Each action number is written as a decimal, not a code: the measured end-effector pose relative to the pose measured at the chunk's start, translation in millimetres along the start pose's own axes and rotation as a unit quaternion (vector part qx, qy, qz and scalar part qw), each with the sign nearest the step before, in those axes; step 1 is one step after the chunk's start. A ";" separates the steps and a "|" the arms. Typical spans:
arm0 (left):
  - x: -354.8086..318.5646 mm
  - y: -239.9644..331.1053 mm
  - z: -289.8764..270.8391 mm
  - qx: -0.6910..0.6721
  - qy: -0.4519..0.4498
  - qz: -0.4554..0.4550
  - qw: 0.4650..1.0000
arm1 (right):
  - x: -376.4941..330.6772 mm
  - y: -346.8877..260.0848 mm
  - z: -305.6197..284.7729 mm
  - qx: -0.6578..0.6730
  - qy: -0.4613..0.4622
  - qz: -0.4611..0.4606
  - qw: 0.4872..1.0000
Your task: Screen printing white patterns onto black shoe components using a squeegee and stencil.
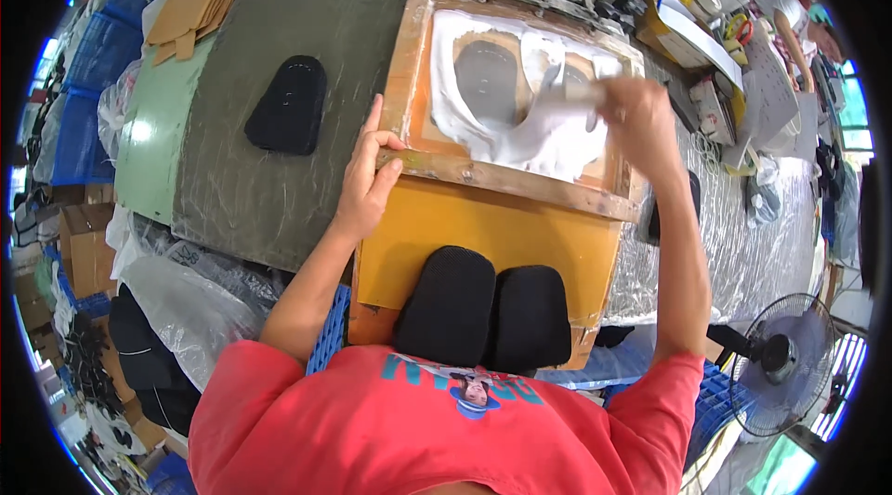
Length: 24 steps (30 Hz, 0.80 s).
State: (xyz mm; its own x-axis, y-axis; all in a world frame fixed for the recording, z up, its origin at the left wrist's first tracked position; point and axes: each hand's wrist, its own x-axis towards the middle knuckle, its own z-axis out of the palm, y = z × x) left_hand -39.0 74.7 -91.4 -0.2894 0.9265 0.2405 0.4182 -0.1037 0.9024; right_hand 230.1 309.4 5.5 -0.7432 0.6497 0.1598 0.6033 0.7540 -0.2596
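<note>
A wooden screen-printing frame point(511, 181) lies on the table before me, with thick white ink point(548, 146) spread unevenly over its mesh. Two rounded grey shapes show through the mesh, the left one plainer. My left hand point(367, 174) grips the frame's near left corner, thumb over the front rail. Closed round the handle of a spatula point(569, 106), my right hand point(639, 123) hovers over the frame's right part; motion blurs the tool, whose blade is at the ink. Two black rounded pads point(446, 300) rest on the near end of a yellow board point(492, 230).
On the grey table left of the frame lies another black pad point(290, 106). Brown cardboard pieces point(197, 7) are stacked at the far left. A fan point(780, 356) stands at the near right. Beyond a cluttered box point(688, 35), another person's arm point(794, 49) shows.
</note>
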 end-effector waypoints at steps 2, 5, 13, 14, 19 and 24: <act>2.4 -0.9 3.1 -0.005 -0.003 -0.006 1.000 | 23.6 24.7 -1.6 -0.054 0.097 0.046 0.993; 5.4 -3.6 6.2 -0.028 -0.009 -0.009 1.000 | 29.8 45.9 25.4 -0.064 0.207 0.045 0.975; 2.1 -1.2 -1.9 0.001 -0.001 0.004 1.000 | -40.1 -27.5 7.6 0.011 0.103 0.010 0.995; 2.4 -2.4 -2.1 0.002 -0.003 0.003 1.000 | -27.4 -18.5 6.0 0.029 0.076 0.022 0.996; 10.0 12.3 3.6 -0.121 -0.006 -0.059 0.991 | 69.6 18.1 7.8 -0.066 0.131 0.061 0.987; 24.3 46.0 -20.4 -0.115 0.065 0.033 0.991 | 38.6 -1.7 -59.6 0.093 0.196 -0.044 0.975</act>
State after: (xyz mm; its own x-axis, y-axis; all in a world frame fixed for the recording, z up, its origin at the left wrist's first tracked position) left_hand -44.3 85.1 -36.8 -0.3826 0.8623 0.3319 0.2369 -0.2557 0.9373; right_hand 217.6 338.9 68.9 -0.5995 0.5978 0.5322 0.4526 0.8016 -0.3905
